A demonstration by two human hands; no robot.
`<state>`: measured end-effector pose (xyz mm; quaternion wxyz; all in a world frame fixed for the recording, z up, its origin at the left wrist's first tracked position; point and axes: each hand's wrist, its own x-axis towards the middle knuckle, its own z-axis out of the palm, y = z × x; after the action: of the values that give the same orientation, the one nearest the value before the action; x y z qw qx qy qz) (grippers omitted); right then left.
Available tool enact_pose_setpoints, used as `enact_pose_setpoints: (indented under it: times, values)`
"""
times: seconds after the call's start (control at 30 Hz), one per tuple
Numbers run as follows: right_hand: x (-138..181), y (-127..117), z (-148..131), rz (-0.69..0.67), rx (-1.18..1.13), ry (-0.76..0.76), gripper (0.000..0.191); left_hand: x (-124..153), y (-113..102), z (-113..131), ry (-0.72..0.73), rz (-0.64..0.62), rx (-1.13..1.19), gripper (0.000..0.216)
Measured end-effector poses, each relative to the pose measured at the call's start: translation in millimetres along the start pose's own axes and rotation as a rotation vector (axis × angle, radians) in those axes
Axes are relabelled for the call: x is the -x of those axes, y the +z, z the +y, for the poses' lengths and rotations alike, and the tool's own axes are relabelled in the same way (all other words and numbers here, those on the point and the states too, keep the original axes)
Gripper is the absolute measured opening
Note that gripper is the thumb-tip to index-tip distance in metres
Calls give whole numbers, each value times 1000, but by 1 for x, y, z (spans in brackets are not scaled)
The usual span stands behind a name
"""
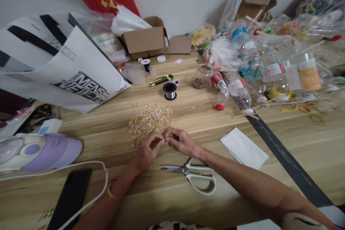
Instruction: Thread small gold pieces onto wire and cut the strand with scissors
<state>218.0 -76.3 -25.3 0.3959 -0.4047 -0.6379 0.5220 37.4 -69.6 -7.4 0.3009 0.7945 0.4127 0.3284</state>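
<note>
My left hand [147, 150] and my right hand [184, 142] meet fingertip to fingertip at the near edge of a tangled heap of gold and clear beads [151, 116]. Both are closed in a pinch. Whatever lies between the fingertips is too small to make out. Faint thin strands [154, 172] show on the wood below my left hand. Scissors [198, 174] with pale handles lie just below my right hand, their blades slightly apart and pointing left. Beyond the heap stands a black spool of silvery wire [170, 91].
A yellow-black utility knife [161, 80], a jar of small beads [202, 76] and a dark thread spool [146, 65] are farther back. Plastic bottles [272, 70] crowd the right. Folded white paper [244, 148], a phone [70, 199], a purple appliance [51, 151] and a paper bag [67, 72] flank me.
</note>
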Motion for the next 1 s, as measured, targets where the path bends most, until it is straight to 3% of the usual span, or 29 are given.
enact_pose_setpoints:
  times: [0.3,0.7,1.0]
  values:
    - [0,2,1,37,-48,1,18,-1,2,0,-337,-52,372,13]
    - [1,3,-2,89,50,-19,8,-2,2,2,-333,70,410,14]
    - [1,1,-6,75,72,-37,8,-7,0,-7,-420,170,582,24]
